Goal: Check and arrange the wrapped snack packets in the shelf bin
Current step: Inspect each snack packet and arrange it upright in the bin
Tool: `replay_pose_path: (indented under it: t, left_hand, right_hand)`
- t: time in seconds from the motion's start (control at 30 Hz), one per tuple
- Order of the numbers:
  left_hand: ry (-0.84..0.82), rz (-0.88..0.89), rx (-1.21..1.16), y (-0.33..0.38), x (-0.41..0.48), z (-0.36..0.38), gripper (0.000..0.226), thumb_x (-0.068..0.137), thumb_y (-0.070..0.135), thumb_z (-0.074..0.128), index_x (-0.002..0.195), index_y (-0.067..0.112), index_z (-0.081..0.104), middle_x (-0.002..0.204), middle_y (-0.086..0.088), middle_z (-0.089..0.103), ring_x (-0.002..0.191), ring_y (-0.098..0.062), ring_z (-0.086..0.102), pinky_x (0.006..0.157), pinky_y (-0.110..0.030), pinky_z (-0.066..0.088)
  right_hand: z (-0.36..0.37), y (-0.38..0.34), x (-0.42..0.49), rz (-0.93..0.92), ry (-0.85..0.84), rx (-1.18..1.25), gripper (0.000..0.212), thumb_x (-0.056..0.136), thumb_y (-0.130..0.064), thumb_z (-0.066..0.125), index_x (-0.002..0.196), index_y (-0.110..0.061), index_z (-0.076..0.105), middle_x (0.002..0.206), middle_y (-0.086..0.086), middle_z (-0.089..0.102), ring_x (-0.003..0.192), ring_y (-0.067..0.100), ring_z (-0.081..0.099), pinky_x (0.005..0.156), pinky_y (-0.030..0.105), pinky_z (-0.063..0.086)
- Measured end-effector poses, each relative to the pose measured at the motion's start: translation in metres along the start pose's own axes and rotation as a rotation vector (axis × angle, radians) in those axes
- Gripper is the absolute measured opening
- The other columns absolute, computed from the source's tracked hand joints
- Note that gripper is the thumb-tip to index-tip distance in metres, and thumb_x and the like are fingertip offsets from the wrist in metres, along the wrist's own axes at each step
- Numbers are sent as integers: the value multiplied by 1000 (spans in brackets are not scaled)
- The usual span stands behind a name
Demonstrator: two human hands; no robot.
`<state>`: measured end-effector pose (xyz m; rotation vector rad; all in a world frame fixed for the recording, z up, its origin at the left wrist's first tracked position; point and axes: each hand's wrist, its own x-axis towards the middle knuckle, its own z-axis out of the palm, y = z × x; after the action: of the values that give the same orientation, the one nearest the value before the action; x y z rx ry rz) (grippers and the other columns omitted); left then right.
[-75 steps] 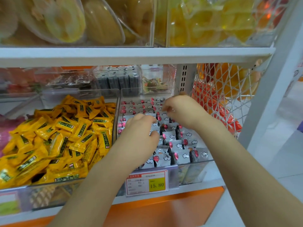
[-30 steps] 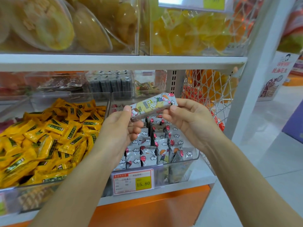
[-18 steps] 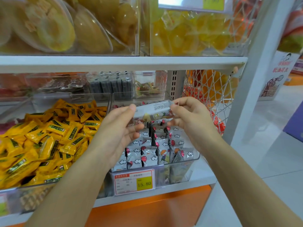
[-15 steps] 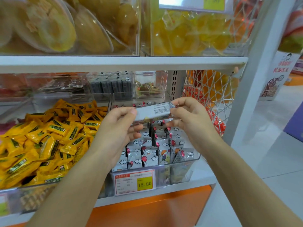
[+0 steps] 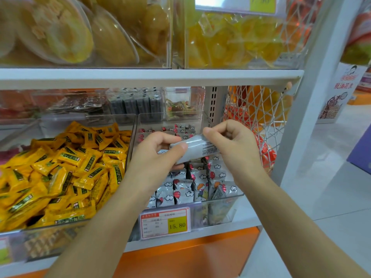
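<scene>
A silver wrapped snack packet (image 5: 197,147) is held above the clear shelf bin (image 5: 217,211), its plain printed back side turned up. My left hand (image 5: 158,157) pinches its left end between thumb and fingers. My right hand (image 5: 232,141) pinches its right end with curled fingers. Below them the bin holds several rows of silver packets (image 5: 197,187) with clouds and red spots, standing upright. My hands hide the middle rows.
A bin of yellow wrapped snacks (image 5: 60,173) sits to the left. A price tag (image 5: 165,222) reading 15.80 hangs on the bin front. A white shelf board (image 5: 150,76) runs overhead. A wire mesh basket (image 5: 259,117) and white post (image 5: 307,109) stand to the right.
Both hands picked one packet out of the bin, lifted it, and turned it from its coloured front to its plain back. It has now dropped slightly lower toward the bin.
</scene>
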<state>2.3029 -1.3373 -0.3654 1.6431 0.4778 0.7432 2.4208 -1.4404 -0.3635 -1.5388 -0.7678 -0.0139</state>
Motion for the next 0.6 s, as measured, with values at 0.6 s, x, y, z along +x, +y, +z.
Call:
replay_pose_path:
  t: [0.6]
  left_hand:
    - [154, 102, 348, -8, 32, 10, 31, 96, 26, 45, 123, 15, 55, 112, 1, 62, 88, -13, 60, 80, -27, 48]
  right_hand:
    - [-20, 6, 19, -111, 33, -154, 16, 80, -22, 70, 93, -18, 61, 78, -6, 61, 68, 8, 55, 65, 25, 47]
